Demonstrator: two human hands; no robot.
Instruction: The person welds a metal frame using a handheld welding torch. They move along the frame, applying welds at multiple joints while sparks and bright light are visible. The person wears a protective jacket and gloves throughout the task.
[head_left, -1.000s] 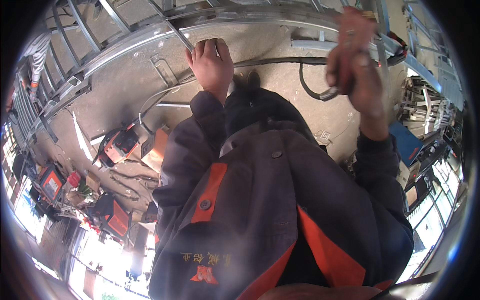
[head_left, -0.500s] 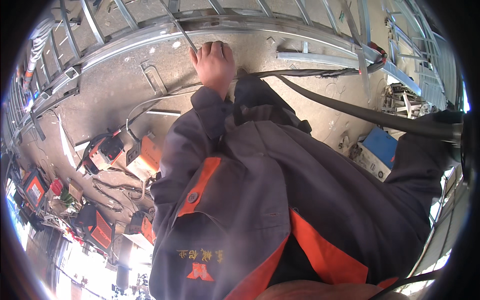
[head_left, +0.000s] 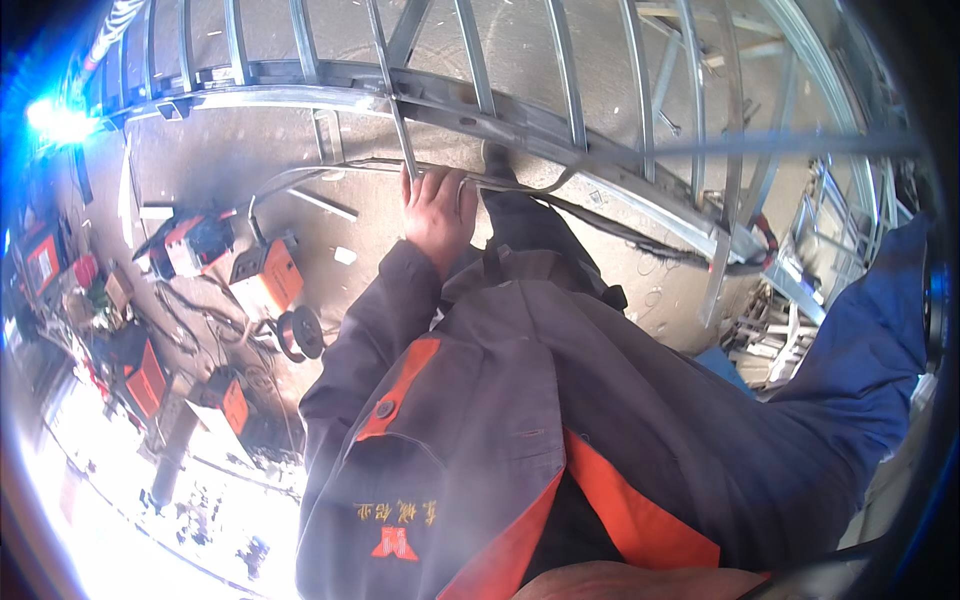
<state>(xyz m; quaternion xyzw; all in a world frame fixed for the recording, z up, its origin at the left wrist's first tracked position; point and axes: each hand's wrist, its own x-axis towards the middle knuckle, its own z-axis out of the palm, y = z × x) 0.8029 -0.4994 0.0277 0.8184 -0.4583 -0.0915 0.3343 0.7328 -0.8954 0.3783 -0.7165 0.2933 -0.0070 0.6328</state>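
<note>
I look down past my grey and orange work jacket [head_left: 500, 430] at a concrete floor far below. My left hand [head_left: 437, 212] is closed round a thin metal rod [head_left: 398, 130] that runs up into a long galvanised steel truss [head_left: 560, 105]. A black cable [head_left: 600, 215] runs along the floor just past the knuckles. My right sleeve [head_left: 860, 340] stretches off to the right rim. The right hand itself is out of the picture.
Orange welding machines [head_left: 265, 280] [head_left: 195, 242] stand on the floor at the left, with a wire spool [head_left: 300, 335] and tangled leads beside them. More steel frames [head_left: 800, 260] are stacked at the right. Strong glare washes out the lower left.
My right hand, which held a black cable at the upper right, has swung out past the right rim. The view has turned; my left hand keeps its grip on the rod.
</note>
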